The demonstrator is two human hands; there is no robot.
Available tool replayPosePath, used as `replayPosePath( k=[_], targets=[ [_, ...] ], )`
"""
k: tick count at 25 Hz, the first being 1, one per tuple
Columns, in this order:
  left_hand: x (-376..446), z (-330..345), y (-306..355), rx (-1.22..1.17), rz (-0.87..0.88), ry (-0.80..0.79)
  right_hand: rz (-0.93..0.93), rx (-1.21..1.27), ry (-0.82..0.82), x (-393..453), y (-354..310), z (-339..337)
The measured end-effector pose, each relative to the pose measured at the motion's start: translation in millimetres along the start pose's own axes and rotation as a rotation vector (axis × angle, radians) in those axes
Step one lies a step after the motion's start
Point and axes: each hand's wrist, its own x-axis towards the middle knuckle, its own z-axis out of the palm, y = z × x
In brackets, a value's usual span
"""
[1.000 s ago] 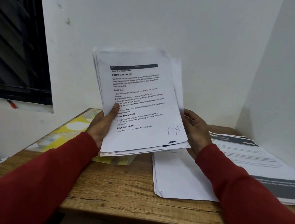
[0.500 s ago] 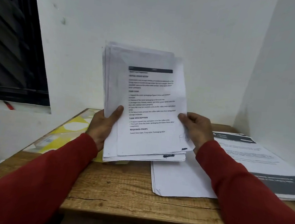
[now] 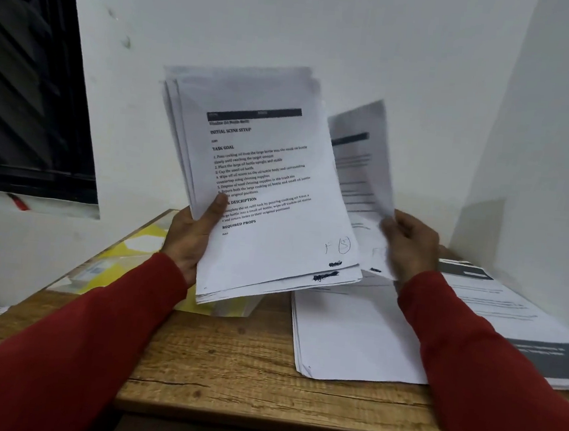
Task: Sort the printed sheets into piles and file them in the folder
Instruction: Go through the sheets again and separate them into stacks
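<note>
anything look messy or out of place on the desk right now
Mildly. The stack gripped by the left hand is fanned, its edges misaligned. The blank-topped pile on the wooden table overlaps the printed pile beside it. Nothing torn or spilled.

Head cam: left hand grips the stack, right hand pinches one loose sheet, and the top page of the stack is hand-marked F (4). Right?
Not quite. The head view shows the top page of the stack hand-marked F (5), not F (4). The rest stands: the left hand grips the stack, and the right hand pinches one loose sheet beside it.
</note>
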Motion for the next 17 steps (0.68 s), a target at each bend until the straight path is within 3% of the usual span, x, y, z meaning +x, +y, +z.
replayPosePath(
  k=[4,7,11,17],
  targets=[
    [2.7,-1.0,-6.3,0.022,-0.077,0.005,0.109,0.268,-0.285,-34.8,-15.0,30.5],
    [1.9,0.8,-8.7,0.017,-0.135,-0.008,0.202,0.307,-0.417,-51.0,-24.8,36.6],
    [2.1,2.2,-12.3,0.088,-0.103,0.014,0.268,0.278,-0.425,-47.5,-26.8,33.8],
    [-2.5,5.8,-10.7,0.121,-0.078,-0.036,0.196,0.016,-0.268,-35.8,-12.2,25.6]
  ],
)
